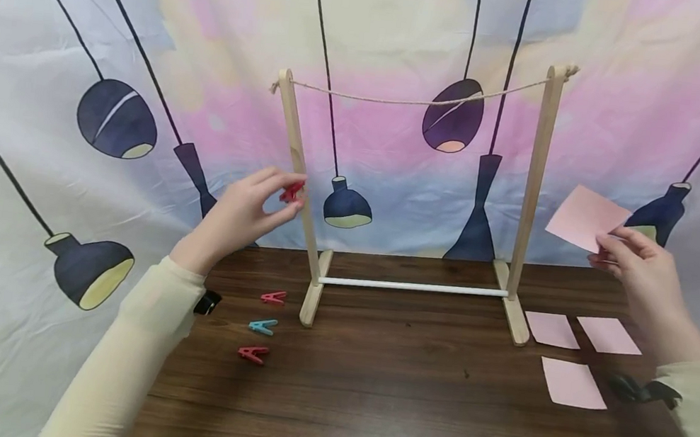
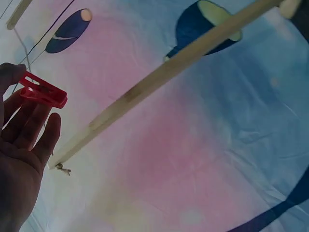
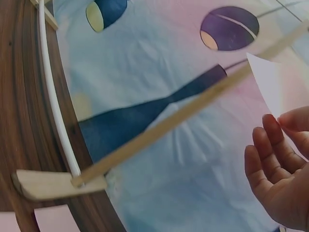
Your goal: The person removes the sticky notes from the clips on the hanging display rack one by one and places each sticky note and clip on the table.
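My left hand [image 1: 247,204] pinches a red clothespin [image 1: 291,192] between thumb and fingertips, held up beside the left post of a wooden stand [image 1: 296,127]. In the left wrist view the red clothespin [image 2: 44,91] sticks out past the thumb. On the right, my right hand [image 1: 642,267] pinches a pink square of paper [image 1: 587,216] by its lower corner, raised in the air just right of the stand's other post. A thin rope [image 1: 375,100] sags between the two post tops. The right wrist view catches the paper [image 3: 270,84] edge-on above the curled fingers.
Two red clothespins and a blue clothespin [image 1: 262,326] lie in a column on the dark wooden table [image 1: 370,391], left of the stand. Several pink paper squares [image 1: 574,383] lie right of it. A white bar [image 1: 413,286] joins the stand's feet. Behind hangs a lamp-patterned cloth [image 1: 402,24].
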`<state>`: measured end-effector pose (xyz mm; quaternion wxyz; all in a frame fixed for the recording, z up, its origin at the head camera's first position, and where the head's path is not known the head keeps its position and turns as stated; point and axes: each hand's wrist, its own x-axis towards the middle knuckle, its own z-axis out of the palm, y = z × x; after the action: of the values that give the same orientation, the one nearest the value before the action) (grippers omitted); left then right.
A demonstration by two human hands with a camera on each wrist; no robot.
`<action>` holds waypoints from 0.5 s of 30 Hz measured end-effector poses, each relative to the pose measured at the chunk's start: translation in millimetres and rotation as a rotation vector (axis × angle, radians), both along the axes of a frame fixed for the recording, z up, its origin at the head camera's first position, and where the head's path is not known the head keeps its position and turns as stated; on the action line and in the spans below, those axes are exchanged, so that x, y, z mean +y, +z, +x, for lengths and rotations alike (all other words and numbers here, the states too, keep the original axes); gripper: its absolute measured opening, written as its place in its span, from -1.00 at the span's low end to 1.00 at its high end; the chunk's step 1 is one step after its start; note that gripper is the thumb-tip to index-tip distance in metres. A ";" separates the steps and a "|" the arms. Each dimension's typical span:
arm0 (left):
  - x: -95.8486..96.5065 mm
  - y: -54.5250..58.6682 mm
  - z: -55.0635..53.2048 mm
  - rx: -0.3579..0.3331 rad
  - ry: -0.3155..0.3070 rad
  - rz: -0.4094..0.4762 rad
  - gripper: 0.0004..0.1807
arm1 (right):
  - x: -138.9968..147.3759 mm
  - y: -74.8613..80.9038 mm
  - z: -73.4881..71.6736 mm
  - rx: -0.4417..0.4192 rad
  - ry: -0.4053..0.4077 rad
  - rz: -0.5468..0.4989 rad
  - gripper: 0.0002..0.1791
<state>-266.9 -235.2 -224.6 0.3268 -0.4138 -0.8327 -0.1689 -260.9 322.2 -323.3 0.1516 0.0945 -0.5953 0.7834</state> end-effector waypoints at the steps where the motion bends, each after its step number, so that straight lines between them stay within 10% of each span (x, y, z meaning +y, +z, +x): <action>1: -3.2 -4.5 2.7 -0.009 -0.002 -0.023 -0.60 | 4.6 -1.2 3.0 -0.013 -0.014 0.001 -0.88; 8: -24.9 -39.9 25.7 -0.092 0.002 -0.191 -0.64 | 34.0 -17.8 21.8 -0.093 -0.153 0.090 -0.89; 15: -45.1 -67.3 50.6 -0.314 0.089 -0.300 -0.71 | 57.6 -42.2 34.4 -0.158 -0.272 0.363 -0.83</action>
<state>-216.3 -280.2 -292.0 0.1351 -0.3891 -0.9067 -0.0908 -226.5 379.7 -365.5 0.1891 -0.0225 -0.7436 0.6410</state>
